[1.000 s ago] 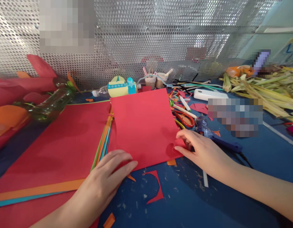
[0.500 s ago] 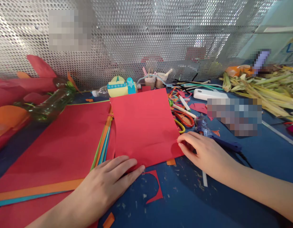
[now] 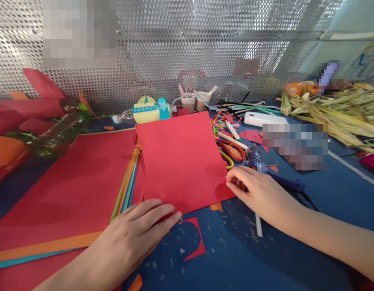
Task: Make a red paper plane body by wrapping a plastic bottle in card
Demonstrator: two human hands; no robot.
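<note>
1. Red sheet (image 3: 181,161): lies mid-counter (image 3: 235,262), btwn the two hands, its near edge slanting up to the R.
2. L hand (image 3: 144,232): palm down, fingers extended & close tog., fingertips on the sheet's near L edge.
3. R hand (image 3: 255,188): fingers curled, thumb & index w/ a narrow gap at the sheet's R edge, nr its lower corner; cannot tell if paper is pinched.
4. L side: large red paper (image 3: 66,182), w/ colored strips (image 3: 125,188) along its R side; green bottle (image 3: 58,135) behind.
5. R side: red-handled scissors (image 3: 237,150), blue glue gun (image 3: 285,180) just beyond R hand, white device (image 3: 264,119), dry husks (image 3: 335,111) farther R.
6. Front: curved red offcut (image 3: 201,242), nr L fingertips.
7. Rear: decorated bottle (image 3: 147,114) & two small cups (image 3: 188,104) before a perforated panel (image 3: 175,48).
</note>
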